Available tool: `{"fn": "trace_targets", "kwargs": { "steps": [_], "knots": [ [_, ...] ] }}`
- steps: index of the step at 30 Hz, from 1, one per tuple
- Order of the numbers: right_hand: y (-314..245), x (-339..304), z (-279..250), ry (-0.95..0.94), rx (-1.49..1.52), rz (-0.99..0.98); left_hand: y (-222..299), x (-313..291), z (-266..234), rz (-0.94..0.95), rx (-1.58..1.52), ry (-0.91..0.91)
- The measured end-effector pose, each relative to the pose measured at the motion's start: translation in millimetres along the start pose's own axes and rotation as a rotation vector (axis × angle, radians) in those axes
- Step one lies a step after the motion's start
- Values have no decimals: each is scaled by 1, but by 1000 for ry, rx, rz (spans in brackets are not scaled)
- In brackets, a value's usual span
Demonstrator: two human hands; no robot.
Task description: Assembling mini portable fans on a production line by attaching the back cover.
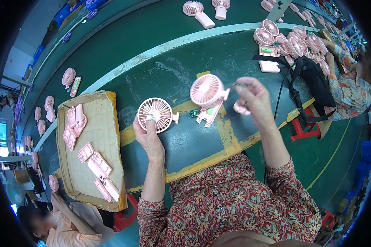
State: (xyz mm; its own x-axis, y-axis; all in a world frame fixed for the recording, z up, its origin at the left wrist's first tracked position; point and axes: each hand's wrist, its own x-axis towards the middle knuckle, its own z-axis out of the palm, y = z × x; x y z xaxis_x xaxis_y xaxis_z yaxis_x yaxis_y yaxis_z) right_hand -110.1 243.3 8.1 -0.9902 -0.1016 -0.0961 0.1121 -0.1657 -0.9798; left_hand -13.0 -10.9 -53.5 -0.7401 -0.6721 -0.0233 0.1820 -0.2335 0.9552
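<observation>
My left hand grips a round pink fan head by its lower rim, thumb on the hub. Thin wires run from its neck to a small green circuit board. To the right, a second pink fan head sits above an open pink handle shell with a green part inside. My right hand is pinched by that fan's neck on a small dark piece, perhaps wires or a board; its kind is not clear. Something pink shows under these fingers, too indistinct to name.
A shallow cardboard tray with several pink shells stands at left. A black bag lies at right before a pile of pink fans. Co-workers sit on both sides. More fans lie farther across; a yellow-taped edge runs in front of me.
</observation>
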Motion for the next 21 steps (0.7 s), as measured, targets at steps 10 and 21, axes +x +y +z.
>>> {"fn": "trace_targets", "kwargs": {
  "steps": [10, 21],
  "knots": [
    [11, 58, -62, 333, -189, -517, -2, -1, 3, 47, 65, -28],
    [26, 53, -38, 278, -1387, -831, 0, -3, 3, 94, 144, -64]
  ]
}}
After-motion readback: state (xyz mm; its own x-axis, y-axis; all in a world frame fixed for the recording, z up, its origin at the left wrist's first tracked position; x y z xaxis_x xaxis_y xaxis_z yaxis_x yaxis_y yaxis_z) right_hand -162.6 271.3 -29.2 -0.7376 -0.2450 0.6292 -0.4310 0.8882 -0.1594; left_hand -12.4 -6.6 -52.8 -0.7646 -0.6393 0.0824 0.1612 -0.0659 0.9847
